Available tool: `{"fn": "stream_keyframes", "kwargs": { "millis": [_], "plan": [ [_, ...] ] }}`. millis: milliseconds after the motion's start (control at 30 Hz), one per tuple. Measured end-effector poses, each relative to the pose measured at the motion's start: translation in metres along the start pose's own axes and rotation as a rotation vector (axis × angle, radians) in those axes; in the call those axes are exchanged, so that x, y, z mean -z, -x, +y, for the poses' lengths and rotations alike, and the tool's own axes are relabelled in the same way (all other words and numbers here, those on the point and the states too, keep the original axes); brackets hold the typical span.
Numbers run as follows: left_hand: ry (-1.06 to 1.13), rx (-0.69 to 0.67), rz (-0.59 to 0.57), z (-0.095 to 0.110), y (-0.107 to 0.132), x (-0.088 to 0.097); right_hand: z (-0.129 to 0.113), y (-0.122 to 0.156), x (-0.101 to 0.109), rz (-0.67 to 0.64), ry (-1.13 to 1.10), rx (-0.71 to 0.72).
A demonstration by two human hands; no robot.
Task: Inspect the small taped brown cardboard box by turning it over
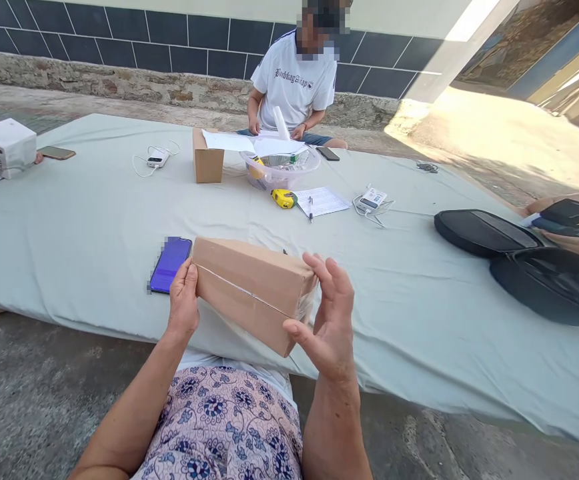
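A closed brown cardboard box (pixel 249 283) is held up, tilted, near the front edge of the cloth-covered table. A thin light seam runs along its facing side. My left hand (pixel 184 300) grips the box's left end, thumb on the near side and the other fingers mostly hidden behind it. At the right end, my right hand (pixel 332 317) spans the box, its thumb at the lower front edge and its fingers at the top corner. Just left of the box lies a phone (pixel 170 265) with a lit blue screen.
Across the table (pixel 94 220) sit an open carton (pixel 208 163), a plastic basket (pixel 279 175), a yellow tape measure (pixel 284 198), papers with a pen (pixel 311 209) and white power banks. An open black case (pixel 489 233) lies right. A person (pixel 294 87) sits opposite; others' hands show at both sides.
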State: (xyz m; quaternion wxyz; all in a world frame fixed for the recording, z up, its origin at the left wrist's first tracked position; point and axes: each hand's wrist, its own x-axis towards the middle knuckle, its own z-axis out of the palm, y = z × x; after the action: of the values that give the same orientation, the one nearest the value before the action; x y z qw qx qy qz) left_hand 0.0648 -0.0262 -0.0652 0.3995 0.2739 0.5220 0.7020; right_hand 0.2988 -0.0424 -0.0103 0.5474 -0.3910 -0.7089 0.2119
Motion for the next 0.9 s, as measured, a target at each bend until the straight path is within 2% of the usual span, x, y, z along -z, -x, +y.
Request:
{"fn": "stream_keyframes", "kwargs": {
  "millis": [133,300,500,700,833,900],
  "plan": [
    [0.005,0.041,0.013,0.006,-0.005,0.003,-0.007,-0.007,0.003,-0.018,0.094,-0.038],
    [0.05,0.074,-0.005,0.008,-0.002,0.001,-0.015,-0.017,-0.006,0.065,0.202,-0.147],
    [0.031,-0.128,-0.179,-0.003,0.005,-0.005,-0.021,-0.029,-0.015,0.094,0.2,-0.316],
    [-0.081,-0.174,-0.302,0.001,0.011,-0.007,-0.025,-0.037,-0.014,0.069,0.179,-0.348],
    [-0.178,-0.144,-0.287,0.01,0.02,-0.01,-0.023,-0.041,-0.012,0.084,0.136,-0.389],
    [-0.227,-0.178,-0.222,0.014,0.025,-0.012,-0.025,-0.044,-0.011,0.092,0.104,-0.412]
  ]
}}
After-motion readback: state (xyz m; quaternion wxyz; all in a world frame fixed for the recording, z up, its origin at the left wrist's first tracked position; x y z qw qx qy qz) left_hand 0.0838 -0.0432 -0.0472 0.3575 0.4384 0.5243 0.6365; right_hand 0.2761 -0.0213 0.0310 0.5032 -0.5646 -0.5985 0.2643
